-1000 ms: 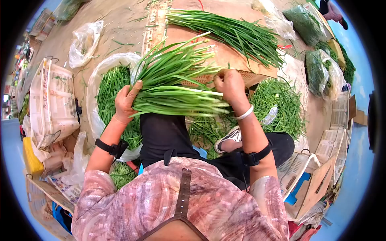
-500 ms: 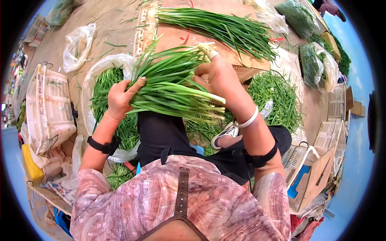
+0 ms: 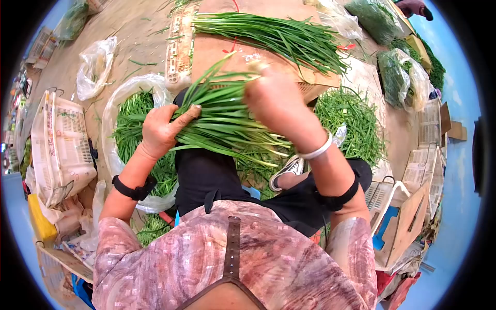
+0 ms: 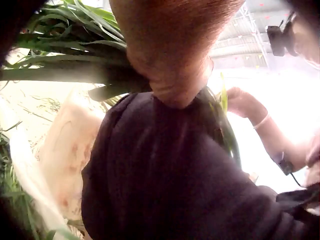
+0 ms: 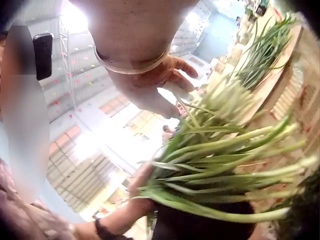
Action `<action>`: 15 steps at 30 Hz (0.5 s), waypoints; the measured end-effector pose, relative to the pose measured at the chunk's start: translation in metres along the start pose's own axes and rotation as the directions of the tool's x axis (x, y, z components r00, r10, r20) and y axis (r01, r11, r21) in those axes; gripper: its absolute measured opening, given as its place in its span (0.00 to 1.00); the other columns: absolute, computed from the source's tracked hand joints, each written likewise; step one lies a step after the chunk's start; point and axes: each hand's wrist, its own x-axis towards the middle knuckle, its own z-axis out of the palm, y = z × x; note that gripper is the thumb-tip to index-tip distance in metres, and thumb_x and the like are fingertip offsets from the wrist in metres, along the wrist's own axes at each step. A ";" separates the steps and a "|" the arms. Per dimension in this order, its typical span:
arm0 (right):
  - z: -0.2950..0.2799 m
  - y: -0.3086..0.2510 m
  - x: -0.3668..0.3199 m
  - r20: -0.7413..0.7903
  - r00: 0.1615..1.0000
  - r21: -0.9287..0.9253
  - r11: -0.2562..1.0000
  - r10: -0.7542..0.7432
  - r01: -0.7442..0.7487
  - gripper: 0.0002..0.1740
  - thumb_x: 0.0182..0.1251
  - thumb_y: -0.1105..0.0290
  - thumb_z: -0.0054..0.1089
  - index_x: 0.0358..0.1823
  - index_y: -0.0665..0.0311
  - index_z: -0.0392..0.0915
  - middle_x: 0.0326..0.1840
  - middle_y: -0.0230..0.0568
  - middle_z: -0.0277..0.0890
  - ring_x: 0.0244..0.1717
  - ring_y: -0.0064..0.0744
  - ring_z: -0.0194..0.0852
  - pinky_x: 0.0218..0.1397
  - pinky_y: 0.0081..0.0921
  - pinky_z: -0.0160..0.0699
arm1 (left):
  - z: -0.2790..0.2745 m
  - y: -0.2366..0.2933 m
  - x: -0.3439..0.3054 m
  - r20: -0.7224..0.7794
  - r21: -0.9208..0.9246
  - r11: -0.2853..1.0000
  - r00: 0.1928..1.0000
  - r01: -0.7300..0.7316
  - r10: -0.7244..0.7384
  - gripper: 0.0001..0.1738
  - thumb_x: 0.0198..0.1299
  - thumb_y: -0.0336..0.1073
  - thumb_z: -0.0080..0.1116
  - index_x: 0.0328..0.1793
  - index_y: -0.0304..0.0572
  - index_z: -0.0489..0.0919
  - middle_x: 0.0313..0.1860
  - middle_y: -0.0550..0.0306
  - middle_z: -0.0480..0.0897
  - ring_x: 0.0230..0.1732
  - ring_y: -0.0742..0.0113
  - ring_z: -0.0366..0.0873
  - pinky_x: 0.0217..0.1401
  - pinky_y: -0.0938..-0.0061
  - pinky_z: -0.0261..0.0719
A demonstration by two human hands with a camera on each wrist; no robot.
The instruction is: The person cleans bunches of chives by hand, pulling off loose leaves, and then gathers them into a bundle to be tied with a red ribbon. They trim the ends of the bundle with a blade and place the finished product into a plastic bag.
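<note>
greens (image 3: 219, 124) in a bunch lie over the dark trousers (image 3: 206, 173), clamped in the left hand (image 3: 160, 132); the right hand (image 3: 276, 101), sharp half a second ago, now blurs beside the pale ends (image 3: 276, 142) (whether it pinches a stalk, i can't tell), so the picking-through is likely still under way.

Your marbled pink shirt (image 3: 170, 263) fills the lower centre of the frame, a dotted brown strap (image 3: 232, 250) down its middle; higher up, your black trousers (image 3: 206, 178), black armbands (image 3: 341, 198), white bangle (image 3: 317, 148) and black-and-white shoe (image 3: 288, 172).
</note>
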 end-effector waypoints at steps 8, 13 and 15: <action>-0.035 0.039 -0.015 0.012 0.866 0.964 0.225 0.499 -0.143 0.09 0.57 0.71 0.59 0.30 0.70 0.81 0.29 0.39 0.81 0.26 0.20 0.74 0.30 0.17 0.73 | -0.002 0.001 -0.009 0.053 0.025 1.000 0.999 0.000 -0.002 0.30 0.43 0.34 0.58 0.59 0.62 0.76 0.30 0.57 0.73 0.25 0.62 0.71 0.27 0.70 0.66; -0.060 0.101 -0.073 0.076 0.727 0.993 -0.119 0.682 0.007 0.08 0.61 0.72 0.57 0.37 0.70 0.77 0.37 0.45 0.80 0.36 0.29 0.79 0.29 0.15 0.74 | 0.002 -0.004 -0.023 -0.066 -0.006 0.995 0.993 0.095 -0.095 0.33 0.40 0.40 0.64 0.59 0.60 0.76 0.32 0.58 0.74 0.27 0.63 0.72 0.28 0.71 0.66; -0.073 0.143 -0.107 0.075 0.590 0.979 -0.171 0.804 0.109 0.08 0.62 0.70 0.57 0.38 0.68 0.75 0.33 0.39 0.77 0.28 0.21 0.73 0.24 0.13 0.68 | 0.003 -0.007 -0.032 -0.069 0.008 0.995 0.993 0.098 -0.097 0.34 0.38 0.43 0.65 0.59 0.60 0.76 0.33 0.57 0.75 0.28 0.63 0.72 0.28 0.71 0.66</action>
